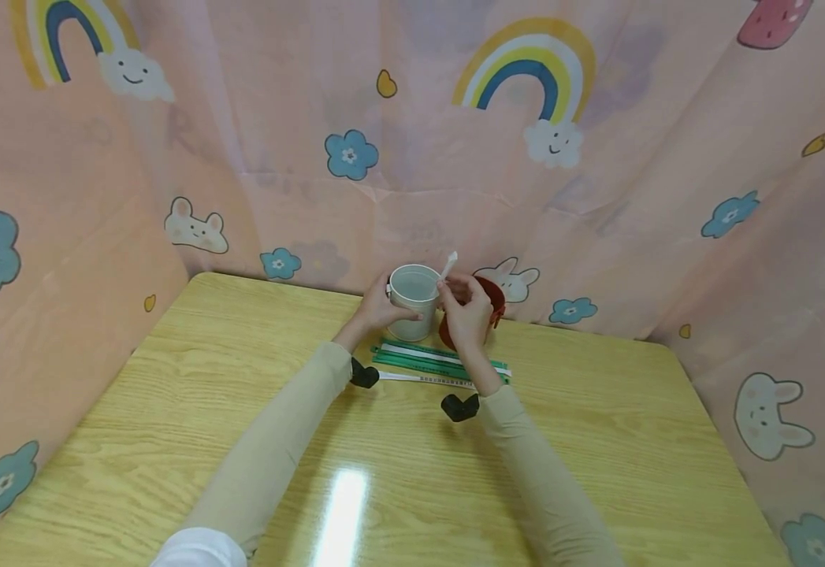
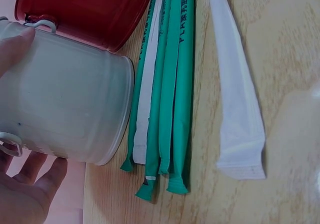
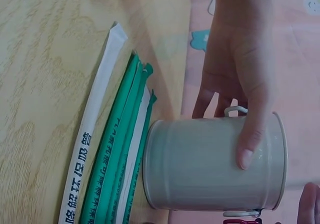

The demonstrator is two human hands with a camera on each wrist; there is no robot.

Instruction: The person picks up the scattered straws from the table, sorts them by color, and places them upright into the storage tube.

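Note:
A pale grey-white metal bucket stands upright at the table's back edge, its mouth facing up. My left hand holds it from the left, thumb across the front and fingers around the far side, by a small wire ear. At the bucket's right rim, my right hand pinches a thin white stick-like piece, which looks like a paper-wrapped straw with its tip pointing up. The fingers hide its lower part. Behind the right hand is a red bucket, touching or close beside the white one.
Several green paper-wrapped straws lie side by side before the buckets, with a white strip among them. Nearer me lies a white wrapped straw with printed characters. Black wrist mounts hang under the forearms. A patterned curtain borders the table.

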